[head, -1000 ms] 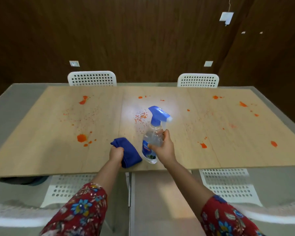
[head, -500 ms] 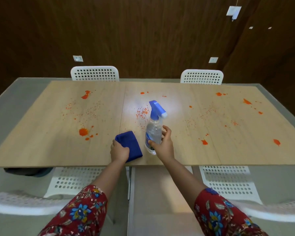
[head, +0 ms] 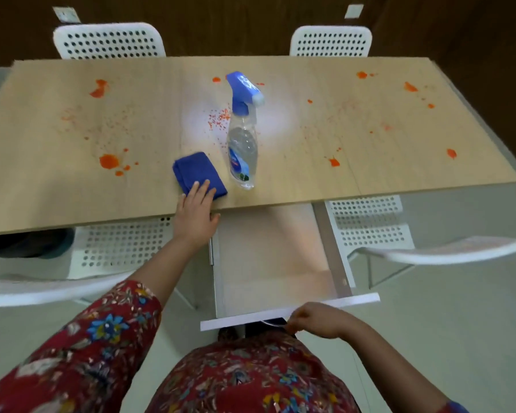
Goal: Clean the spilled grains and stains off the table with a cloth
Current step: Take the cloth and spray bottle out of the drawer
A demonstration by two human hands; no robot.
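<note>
A folded blue cloth (head: 195, 171) lies near the front edge of the wooden table (head: 385, 174). My left hand (head: 195, 214) reaches over that edge, its spread fingertips lying flat on the cloth and the thumb off the table. A clear spray bottle (head: 241, 144) with a blue trigger head stands free just right of the cloth. Red grains (head: 219, 119) are scattered behind the bottle. Orange stains (head: 109, 160) dot the tabletop on both sides. Low and close to my body, my right hand (head: 319, 320) is closed on the white front of a pulled-out drawer (head: 280, 315).
Two white perforated chairs (head: 109, 40) stand at the far side. Two more (head: 370, 222) are tucked under the near edge, either side of the open drawer. A dark object (head: 27, 242) sits under the table at the left.
My right hand let go of the spray bottle, which now stands alone, and dropped to the drawer front. The drawer is now open. The view tilted downward.
</note>
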